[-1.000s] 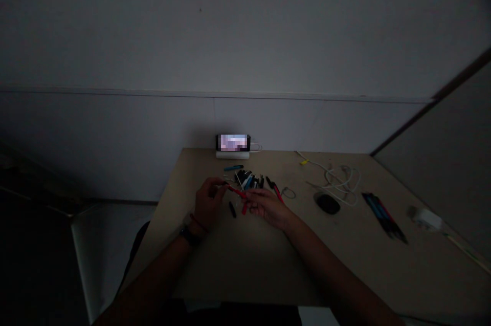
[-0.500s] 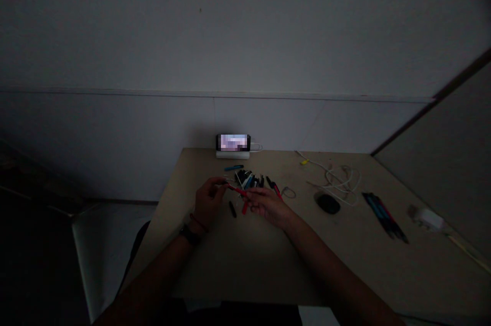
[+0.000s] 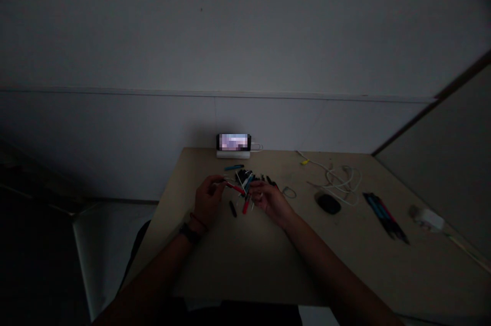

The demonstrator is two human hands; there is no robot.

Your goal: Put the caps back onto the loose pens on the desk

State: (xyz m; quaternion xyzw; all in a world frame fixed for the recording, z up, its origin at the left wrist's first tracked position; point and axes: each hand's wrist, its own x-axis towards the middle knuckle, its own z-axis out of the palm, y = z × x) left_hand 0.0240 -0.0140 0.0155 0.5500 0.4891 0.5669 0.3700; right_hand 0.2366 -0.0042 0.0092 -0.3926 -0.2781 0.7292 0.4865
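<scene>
My left hand (image 3: 208,199) is closed, its thumb and forefinger pinching the dark end of a slim red pen (image 3: 236,188). The pen slants down to the right over a pile of pen parts (image 3: 245,176). My right hand (image 3: 270,202) is beside the pen's free end, fingers loosely bent and apart; nothing clear shows between them. A short red pen piece (image 3: 246,205) lies below the fingertips, and a short black piece (image 3: 232,209) is left of it. Behind the pile rests a blue pen piece (image 3: 233,167). The dim light hides small details.
A lit phone (image 3: 233,142) leans at the wall on a white block (image 3: 233,154). To the right are a black mouse (image 3: 328,203), a tangled white cable (image 3: 341,178), a row of pens (image 3: 385,217) and a white plug (image 3: 431,219). A loop (image 3: 289,192) lies near my right hand.
My right hand has come off the red pen's end and shifted slightly right, with its fingers bent more. My left hand keeps its pinch on the pen.
</scene>
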